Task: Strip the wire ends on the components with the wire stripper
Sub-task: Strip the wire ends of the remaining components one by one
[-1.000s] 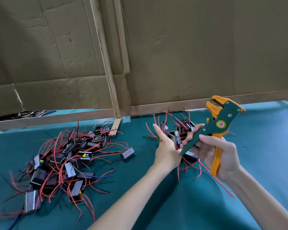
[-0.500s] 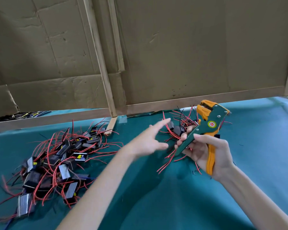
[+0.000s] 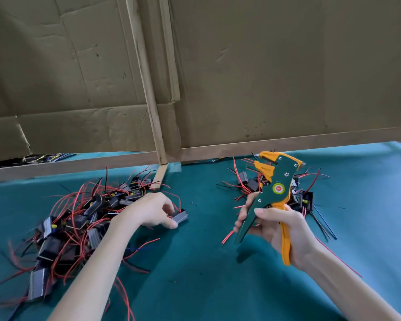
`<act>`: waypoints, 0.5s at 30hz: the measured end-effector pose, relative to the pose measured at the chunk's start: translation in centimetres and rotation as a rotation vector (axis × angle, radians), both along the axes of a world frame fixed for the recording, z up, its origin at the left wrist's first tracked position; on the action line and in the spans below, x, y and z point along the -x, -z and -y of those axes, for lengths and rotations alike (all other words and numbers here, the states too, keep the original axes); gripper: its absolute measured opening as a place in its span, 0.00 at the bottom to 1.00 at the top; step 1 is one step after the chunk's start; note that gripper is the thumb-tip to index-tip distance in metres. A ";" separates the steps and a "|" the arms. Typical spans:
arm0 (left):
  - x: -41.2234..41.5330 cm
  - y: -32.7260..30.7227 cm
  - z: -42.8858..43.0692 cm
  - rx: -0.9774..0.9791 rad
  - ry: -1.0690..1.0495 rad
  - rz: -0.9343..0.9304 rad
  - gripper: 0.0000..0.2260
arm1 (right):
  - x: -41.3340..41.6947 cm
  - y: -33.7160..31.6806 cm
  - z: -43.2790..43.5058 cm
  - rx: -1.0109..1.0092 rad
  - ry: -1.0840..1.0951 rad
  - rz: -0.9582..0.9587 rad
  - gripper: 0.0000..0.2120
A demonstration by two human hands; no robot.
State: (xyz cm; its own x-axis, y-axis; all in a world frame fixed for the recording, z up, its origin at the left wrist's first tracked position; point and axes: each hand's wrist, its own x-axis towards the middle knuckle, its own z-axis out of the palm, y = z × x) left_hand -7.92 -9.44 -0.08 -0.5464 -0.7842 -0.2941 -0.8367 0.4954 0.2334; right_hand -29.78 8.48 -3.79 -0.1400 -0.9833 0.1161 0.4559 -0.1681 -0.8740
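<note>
Head cam, looks fwd/down, close over table [image 3: 206, 286]

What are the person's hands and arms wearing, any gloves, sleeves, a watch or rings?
Nothing shows on either. The left hand and right hand are bare, with no gloves and no rings in view. The left forearm and right forearm are uncovered to the frame's edge: no sleeve, watch or wristband is visible.

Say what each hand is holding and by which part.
The right hand grips the wire stripper by its handles. The left hand pinches a grey component by its body.
</note>
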 end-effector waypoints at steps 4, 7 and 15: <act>0.4 -0.1 -0.5 -0.005 -0.024 -0.142 0.13 | -0.1 0.0 0.0 -0.009 0.012 -0.002 0.12; 0.7 -0.4 -1.1 -0.134 -0.035 -0.309 0.11 | -0.2 -0.1 0.1 -0.012 0.016 0.000 0.11; 1.0 -1.0 -2.1 -0.620 0.097 -0.573 0.16 | -0.4 -0.2 0.0 -0.027 0.026 0.005 0.11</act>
